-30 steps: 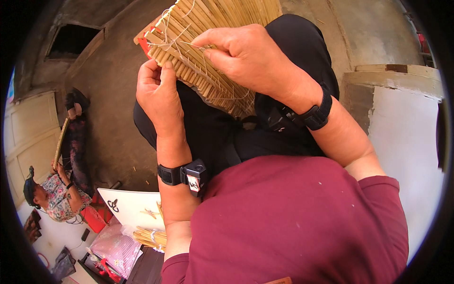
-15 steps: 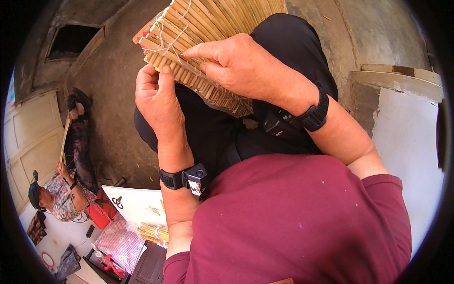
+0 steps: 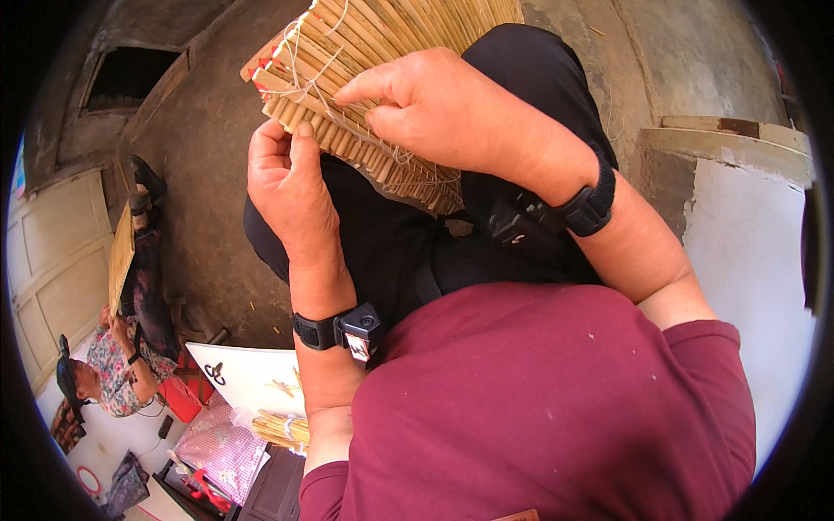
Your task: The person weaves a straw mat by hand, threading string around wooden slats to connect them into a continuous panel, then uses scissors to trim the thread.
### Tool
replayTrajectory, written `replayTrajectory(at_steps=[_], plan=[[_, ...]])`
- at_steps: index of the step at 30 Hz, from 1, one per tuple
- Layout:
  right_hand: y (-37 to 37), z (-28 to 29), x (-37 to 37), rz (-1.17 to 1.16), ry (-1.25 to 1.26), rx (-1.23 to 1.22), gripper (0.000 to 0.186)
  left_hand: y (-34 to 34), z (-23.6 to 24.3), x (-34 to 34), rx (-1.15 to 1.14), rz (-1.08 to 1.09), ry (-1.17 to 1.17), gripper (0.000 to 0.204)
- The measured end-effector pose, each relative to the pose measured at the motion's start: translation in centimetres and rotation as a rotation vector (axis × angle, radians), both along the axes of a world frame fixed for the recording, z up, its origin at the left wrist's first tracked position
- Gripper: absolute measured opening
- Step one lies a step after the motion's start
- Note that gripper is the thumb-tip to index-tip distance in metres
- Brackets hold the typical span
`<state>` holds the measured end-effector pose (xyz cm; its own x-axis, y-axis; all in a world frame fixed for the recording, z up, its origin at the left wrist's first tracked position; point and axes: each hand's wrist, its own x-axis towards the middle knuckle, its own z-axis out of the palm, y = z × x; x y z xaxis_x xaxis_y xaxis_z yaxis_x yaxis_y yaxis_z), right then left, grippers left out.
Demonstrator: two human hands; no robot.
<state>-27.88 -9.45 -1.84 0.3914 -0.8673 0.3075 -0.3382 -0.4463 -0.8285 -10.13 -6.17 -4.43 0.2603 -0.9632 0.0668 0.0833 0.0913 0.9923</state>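
Observation:
A mat of slender straw-coloured sticks, laced with pale string and red along one edge, rests over my dark-trousered knees. My left hand grips the mat's near corner, thumb on the short stick ends. My right hand is closed over the lacing, index finger and thumb at the string; whatever lies between those fingertips is too small to make out.
A co-worker at the left holds a long straw-coloured strip or mat. A white board with black scissors, a stick bundle and a pink checked cloth lie lower left. A pale ledge is at right.
My right hand has shifted slightly left and down along the lacing, and the thin strand seen at its fingers is less visible. The co-worker's held piece now shows broader and lower.

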Motion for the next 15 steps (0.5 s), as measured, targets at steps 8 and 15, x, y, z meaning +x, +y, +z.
replayTrajectory(at_steps=[8,15], plan=[[-1.9,3.0,-0.2,0.185,0.355,0.022,0.028,0.6,0.6,0.1,-0.014,-0.016,-0.114,0.017],[0.2,3.8,-2.2,0.059,0.064,0.162,0.026,0.4,3.0,-1.5,-0.145,-0.081,-0.122,0.018]])
